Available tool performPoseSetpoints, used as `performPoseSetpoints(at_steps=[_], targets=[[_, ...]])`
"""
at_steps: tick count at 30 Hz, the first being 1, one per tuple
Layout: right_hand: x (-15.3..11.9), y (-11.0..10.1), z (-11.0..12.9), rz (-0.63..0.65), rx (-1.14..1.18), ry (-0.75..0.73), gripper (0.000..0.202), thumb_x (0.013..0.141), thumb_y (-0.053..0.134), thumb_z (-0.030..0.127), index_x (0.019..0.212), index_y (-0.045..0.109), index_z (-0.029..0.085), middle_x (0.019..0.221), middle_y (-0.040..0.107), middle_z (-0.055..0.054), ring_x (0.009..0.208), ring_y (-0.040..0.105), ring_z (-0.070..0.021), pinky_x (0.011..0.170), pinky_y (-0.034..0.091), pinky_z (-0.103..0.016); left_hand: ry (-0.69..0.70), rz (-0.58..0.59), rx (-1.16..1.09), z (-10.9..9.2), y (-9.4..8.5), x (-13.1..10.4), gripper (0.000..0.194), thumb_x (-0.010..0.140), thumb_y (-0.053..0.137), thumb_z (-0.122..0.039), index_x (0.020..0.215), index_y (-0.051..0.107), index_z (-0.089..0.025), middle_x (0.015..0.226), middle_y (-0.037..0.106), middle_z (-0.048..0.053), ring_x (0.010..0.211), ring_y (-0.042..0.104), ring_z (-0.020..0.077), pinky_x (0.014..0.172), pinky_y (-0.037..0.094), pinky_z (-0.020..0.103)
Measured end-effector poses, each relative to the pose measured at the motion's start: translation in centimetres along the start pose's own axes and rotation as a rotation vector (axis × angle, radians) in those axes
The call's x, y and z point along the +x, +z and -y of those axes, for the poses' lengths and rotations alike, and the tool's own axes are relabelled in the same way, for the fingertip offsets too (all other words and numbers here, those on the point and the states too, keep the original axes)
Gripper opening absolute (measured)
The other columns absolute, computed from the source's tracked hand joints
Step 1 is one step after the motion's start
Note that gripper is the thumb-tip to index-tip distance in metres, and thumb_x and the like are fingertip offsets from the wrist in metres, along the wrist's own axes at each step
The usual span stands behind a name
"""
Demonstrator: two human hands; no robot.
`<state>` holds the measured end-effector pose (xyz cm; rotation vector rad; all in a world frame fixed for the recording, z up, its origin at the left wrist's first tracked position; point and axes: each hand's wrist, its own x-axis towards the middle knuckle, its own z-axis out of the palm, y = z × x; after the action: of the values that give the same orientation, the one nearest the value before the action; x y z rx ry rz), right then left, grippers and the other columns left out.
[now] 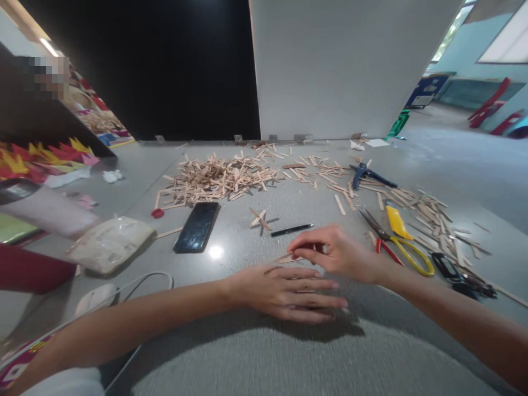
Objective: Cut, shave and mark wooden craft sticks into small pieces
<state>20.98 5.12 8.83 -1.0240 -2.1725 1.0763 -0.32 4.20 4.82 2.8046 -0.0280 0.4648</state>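
My left hand point(286, 294) is held palm down just above the table, fingers stretched out and slightly apart. Beyond it, my right hand point(325, 250) is closed in a pinch on a thin wooden stick point(284, 257). That stick reaches toward the left thumb, and whether the thumb touches it is hard to tell. Another pale stick piece point(292, 260) shows below the right fingertips, partly hidden. A black pen point(292, 230) lies just past the right hand. Farther left, a small piece made of crossed sticks point(260, 218) stands on the table.
A heap of wooden sticks point(223, 176) lies at the back. A phone point(197, 227) lies left. Scissors point(388, 236), a yellow tube point(398, 222), blue-handled pliers point(367, 175) and a black tool point(457, 275) lie right. A plastic bag point(113, 245) and bottles stand or lie at far left.
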Motion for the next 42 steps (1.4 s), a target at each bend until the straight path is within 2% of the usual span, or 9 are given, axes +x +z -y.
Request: performPoseSetpoints(at_steps=[7,10,13,15,17,22,31,37,42], targets=[[1.5,0.3,-1.0,0.145,0.194,0.044,0.018,0.091,0.063,0.025,0.081,0.078,0.025,0.077,0.079,0.000,0.071,0.071,-0.0174,0.068,0.057,-0.028,0.197,-0.087,0.354,0.5,-0.2,-0.4,0.033,0.109,0.059,-0.013,0.130,0.079,-0.030,0.157,0.065,-0.001,0.154,0.054,0.0209,0.128,0.045,0.032],[0.9,-1.4,-1.9,0.008,0.259,0.062,0.017,0.093,0.066,0.035,0.084,0.072,0.022,0.077,0.076,-0.001,0.059,0.062,-0.0136,0.056,0.050,-0.026,0.156,-0.122,0.385,1.6,0.1,-1.3,0.030,0.107,0.065,-0.016,0.132,0.076,-0.029,0.158,0.065,0.004,0.153,0.055,0.0267,0.126,0.048,0.042],[0.2,-2.8,-2.7,-0.312,0.280,0.099,0.027,0.094,0.072,0.047,0.092,0.069,0.021,0.080,0.076,-0.003,0.051,0.054,-0.0111,0.046,0.042,-0.025,-0.259,-0.217,0.343,3.1,0.8,-2.1,0.034,0.108,0.060,-0.012,0.140,0.068,-0.022,0.154,0.066,0.014,0.143,0.062,0.0291,0.119,0.053,0.048],[-0.3,-3.2,-2.9,-0.406,0.222,0.110,0.027,0.094,0.073,0.046,0.095,0.070,0.020,0.079,0.076,-0.003,0.052,0.055,-0.0116,0.046,0.041,-0.025,-0.509,-0.226,0.184,4.0,1.3,-2.3,0.020,0.109,0.065,-0.024,0.126,0.074,-0.021,0.141,0.073,0.014,0.134,0.066,0.0305,0.114,0.056,0.051],[-0.7,-3.4,-2.8,-0.384,0.140,0.108,0.023,0.094,0.072,0.043,0.095,0.071,0.020,0.078,0.076,-0.004,0.053,0.057,-0.0128,0.048,0.042,-0.026,-0.555,-0.201,0.139,4.9,1.8,-2.5,0.022,0.103,0.075,-0.038,0.116,0.076,-0.021,0.134,0.075,0.013,0.128,0.069,0.0323,0.111,0.056,0.052],[-1.0,-3.4,-2.7,-0.298,-0.130,0.091,0.020,0.097,0.063,0.036,0.094,0.074,0.020,0.079,0.078,-0.004,0.059,0.062,-0.0160,0.060,0.050,-0.030,-0.688,-0.223,0.109,6.1,2.3,-3.1,0.063,0.095,0.082,-0.047,0.148,0.060,-0.021,0.147,0.069,0.018,0.134,0.065,0.0382,0.111,0.055,0.057],[-1.1,-3.8,-4.2,-0.150,-0.594,0.155,0.024,0.102,0.056,0.020,0.104,0.080,0.019,0.094,0.085,-0.010,0.079,0.076,-0.0226,0.076,0.053,-0.031,-0.773,-0.237,0.080,6.8,1.8,-3.0,0.016,0.098,0.071,-0.012,0.109,0.074,-0.022,0.105,0.081,0.005,0.110,0.077,0.0292,0.104,0.057,0.048],[-0.9,-3.8,-4.1,-0.095,-0.672,0.221,0.024,0.104,0.056,0.017,0.108,0.080,0.018,0.095,0.085,-0.010,0.085,0.077,-0.0252,0.079,0.052,-0.033,-0.789,-0.274,0.080,6.8,1.7,-2.9,0.028,0.098,0.057,0.000,0.109,0.070,-0.022,0.096,0.076,0.003,0.096,0.076,0.0240,0.092,0.060,0.039],[-0.9,-4.0,-4.0,-0.078,-0.684,0.243,0.023,0.104,0.057,0.017,0.109,0.080,0.018,0.097,0.085,-0.010,0.088,0.077,-0.0270,0.079,0.051,-0.034,-0.768,-0.255,0.085,6.7,1.6,-3.0,0.036,0.099,0.047,0.004,0.101,0.075,-0.019,0.109,0.071,0.008,0.096,0.074,0.0214,0.090,0.061,0.036]])
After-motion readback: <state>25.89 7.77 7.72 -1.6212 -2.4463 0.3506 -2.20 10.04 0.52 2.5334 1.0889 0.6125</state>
